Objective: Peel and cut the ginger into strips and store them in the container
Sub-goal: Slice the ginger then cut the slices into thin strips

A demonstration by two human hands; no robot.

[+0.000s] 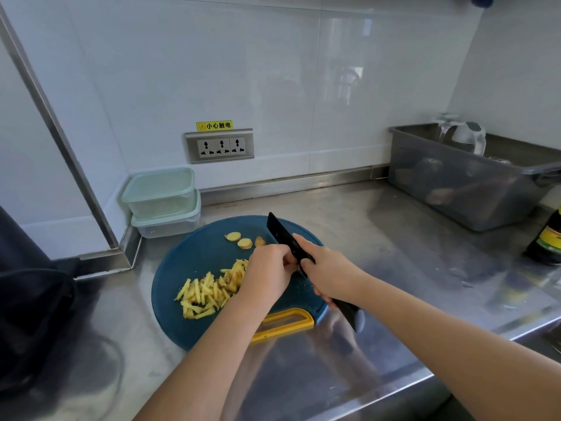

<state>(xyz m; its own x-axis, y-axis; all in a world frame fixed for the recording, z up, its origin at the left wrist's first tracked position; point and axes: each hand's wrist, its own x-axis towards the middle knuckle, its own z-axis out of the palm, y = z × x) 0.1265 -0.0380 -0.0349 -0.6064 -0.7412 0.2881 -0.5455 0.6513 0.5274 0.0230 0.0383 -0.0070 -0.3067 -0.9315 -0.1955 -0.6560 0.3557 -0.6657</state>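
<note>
Many thin yellow ginger strips are heaped.
A long black knife is gripped by the right hand; the left hand's hold is hidden.

The brushed steel worktop carried a round dark-blue plastic cutting board with a yellow handle, directly beneath the left grip and right grip. Beyond and left of the left grip stood two stacked clear plastic containers with pale green lids. Well to the right of the right grip sat a grey translucent plastic tub and a dark bottle.
</note>
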